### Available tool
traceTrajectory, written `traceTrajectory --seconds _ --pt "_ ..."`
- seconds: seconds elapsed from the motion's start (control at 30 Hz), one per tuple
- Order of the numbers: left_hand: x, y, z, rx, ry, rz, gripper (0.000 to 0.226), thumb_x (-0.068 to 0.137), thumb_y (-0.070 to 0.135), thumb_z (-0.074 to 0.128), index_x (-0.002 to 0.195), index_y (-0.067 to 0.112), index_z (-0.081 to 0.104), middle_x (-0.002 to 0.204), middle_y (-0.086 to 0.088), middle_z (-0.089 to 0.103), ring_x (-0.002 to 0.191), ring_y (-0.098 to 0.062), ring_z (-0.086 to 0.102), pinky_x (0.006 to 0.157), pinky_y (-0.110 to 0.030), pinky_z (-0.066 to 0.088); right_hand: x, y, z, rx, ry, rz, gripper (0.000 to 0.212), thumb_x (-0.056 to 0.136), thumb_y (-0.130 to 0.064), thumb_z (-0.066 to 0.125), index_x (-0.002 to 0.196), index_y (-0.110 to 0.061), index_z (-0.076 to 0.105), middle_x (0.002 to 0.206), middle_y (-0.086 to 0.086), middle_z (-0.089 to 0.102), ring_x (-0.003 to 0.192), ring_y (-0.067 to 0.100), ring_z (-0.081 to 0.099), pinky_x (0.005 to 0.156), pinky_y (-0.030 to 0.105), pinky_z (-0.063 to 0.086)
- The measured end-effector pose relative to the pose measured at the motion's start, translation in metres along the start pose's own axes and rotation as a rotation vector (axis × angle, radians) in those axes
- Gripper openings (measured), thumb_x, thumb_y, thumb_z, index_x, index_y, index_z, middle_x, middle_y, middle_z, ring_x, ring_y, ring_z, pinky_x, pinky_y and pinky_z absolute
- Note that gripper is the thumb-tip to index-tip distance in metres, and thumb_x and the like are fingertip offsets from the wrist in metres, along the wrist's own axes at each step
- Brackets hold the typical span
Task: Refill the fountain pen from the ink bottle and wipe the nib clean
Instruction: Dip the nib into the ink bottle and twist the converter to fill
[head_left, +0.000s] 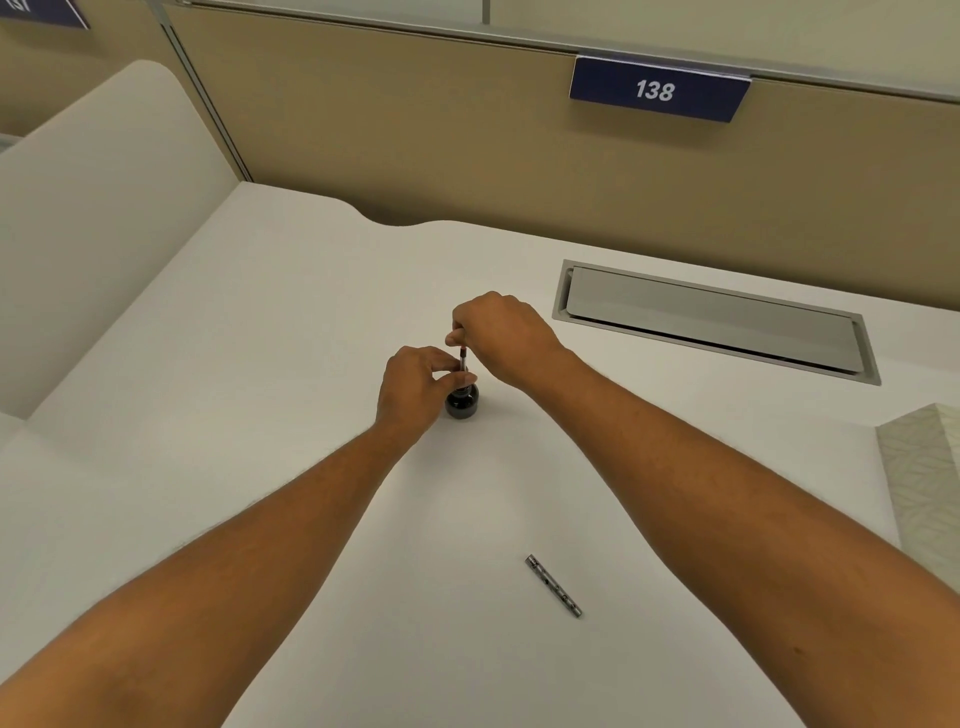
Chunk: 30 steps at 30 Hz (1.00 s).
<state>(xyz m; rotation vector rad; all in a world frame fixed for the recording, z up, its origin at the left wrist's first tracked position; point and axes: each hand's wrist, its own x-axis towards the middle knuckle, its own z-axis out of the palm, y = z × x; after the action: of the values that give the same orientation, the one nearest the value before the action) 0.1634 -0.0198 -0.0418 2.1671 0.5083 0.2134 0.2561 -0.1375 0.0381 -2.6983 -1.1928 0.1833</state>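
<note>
Filling step, I judge: right hand (501, 338) pinches converter (463, 359) upright in ink bottle (461, 401), mid-desk; left hand (415, 387) fingers grip the neck. Next: draw ink, lift, wipe.

1. Both bare forearms stretch forward and converge toward the middle.
2. The left hand (415, 387) curls, fingertips pinched together.
3. The right hand (498, 335) sits higher, knuckles up, fingers pinched downward.
</note>
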Motion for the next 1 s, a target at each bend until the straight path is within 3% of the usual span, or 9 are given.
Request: traceTrajectory --seconds 0.17,0.27,0.4,0.53,0.63,0.77,0.83,0.93,1.0 --pt "0.000 -0.003 0.001 0.008 0.014 -0.009 0.018 0.084 0.026 0.084 0.096 0.012 0.085 0.104 0.000 0.082 0.091 -0.008 0.064 0.070 -0.005 0.036 -0.001 0.004 0.001 0.084 -0.063 0.010 0.017 0.101 -0.020 0.065 0.112 -0.010 0.073 0.109 0.005 0.077 0.096 0.027 0.073 0.076 0.034 0.055" --pt "0.000 -0.003 0.001 0.000 0.016 -0.003 0.018 0.084 0.026 0.085 0.095 0.012 0.085 0.103 0.000 0.082 0.094 -0.013 0.068 0.075 -0.013 0.042 -0.003 0.009 -0.002 0.114 -0.092 -0.017 0.015 0.101 -0.012 0.064 0.112 -0.011 0.074 0.110 0.006 0.078 0.095 0.025 0.073 0.081 0.035 0.059" --pt "-0.001 -0.004 0.002 -0.002 0.013 0.005 0.018 0.084 0.028 0.084 0.095 0.013 0.085 0.103 0.001 0.082 0.095 -0.013 0.069 0.079 -0.022 0.048 -0.005 0.009 -0.004 0.098 -0.060 0.037 0.024 0.103 -0.028 0.062 0.099 -0.007 0.074 0.097 0.006 0.075 0.086 0.028 0.069 0.068 0.033 0.048" --pt "-0.001 -0.003 0.002 -0.007 0.020 -0.001 0.018 0.085 0.025 0.083 0.096 0.012 0.085 0.105 0.000 0.082 0.092 -0.009 0.065 0.075 -0.010 0.040 -0.007 0.006 0.002 0.067 -0.030 0.056 0.037 0.105 -0.041 0.055 0.086 -0.011 0.065 0.085 0.005 0.067 0.076 0.029 0.060 0.063 0.032 0.037" --pt "-0.001 -0.002 0.002 -0.002 0.029 0.000 0.018 0.085 0.024 0.084 0.097 0.011 0.085 0.106 -0.001 0.082 0.094 -0.013 0.066 0.074 -0.009 0.038 -0.007 0.008 0.001 0.079 -0.050 -0.047 0.011 0.104 -0.022 0.058 0.107 -0.015 0.067 0.102 0.000 0.076 0.087 0.026 0.068 0.066 0.031 0.042" --pt "-0.001 -0.002 0.002 0.024 0.027 0.024 0.018 0.086 0.025 0.083 0.097 0.010 0.085 0.107 -0.003 0.082 0.093 -0.010 0.064 0.074 -0.008 0.038 -0.007 0.006 -0.004 0.017 -0.059 -0.063 0.016 0.098 -0.002 0.058 0.105 -0.014 0.067 0.105 -0.003 0.077 0.088 0.024 0.071 0.065 0.028 0.041" --pt "-0.001 -0.003 0.003 0.016 0.026 0.016 0.017 0.086 0.024 0.083 0.097 0.011 0.085 0.106 -0.002 0.082 0.091 -0.008 0.062 0.071 -0.002 0.036 -0.005 0.002 -0.003 -0.059 -0.058 -0.051 0.006 0.100 -0.010 0.062 0.106 -0.011 0.064 0.106 0.000 0.076 0.084 0.027 0.066 0.065 0.031 0.040" --pt "-0.001 -0.003 0.003 0.002 0.028 -0.002 0.017 0.086 0.023 0.083 0.097 0.011 0.085 0.106 -0.002 0.081 0.090 -0.008 0.061 0.069 0.000 0.036 -0.003 -0.003 -0.005 -0.136 -0.048 -0.012 0.032 0.106 -0.041 0.055 0.091 -0.013 0.058 0.088 0.005 0.061 0.074 0.028 0.055 0.065 0.034 0.038" --pt "0.000 -0.004 0.002 -0.002 0.026 -0.005 0.017 0.085 0.024 0.083 0.096 0.011 0.085 0.106 -0.002 0.082 0.089 -0.008 0.062 0.068 -0.001 0.036 -0.001 -0.002 -0.005 -0.136 -0.052 -0.005 0.038 0.105 -0.047 0.053 0.088 -0.013 0.059 0.086 0.006 0.061 0.074 0.028 0.057 0.065 0.034 0.040"
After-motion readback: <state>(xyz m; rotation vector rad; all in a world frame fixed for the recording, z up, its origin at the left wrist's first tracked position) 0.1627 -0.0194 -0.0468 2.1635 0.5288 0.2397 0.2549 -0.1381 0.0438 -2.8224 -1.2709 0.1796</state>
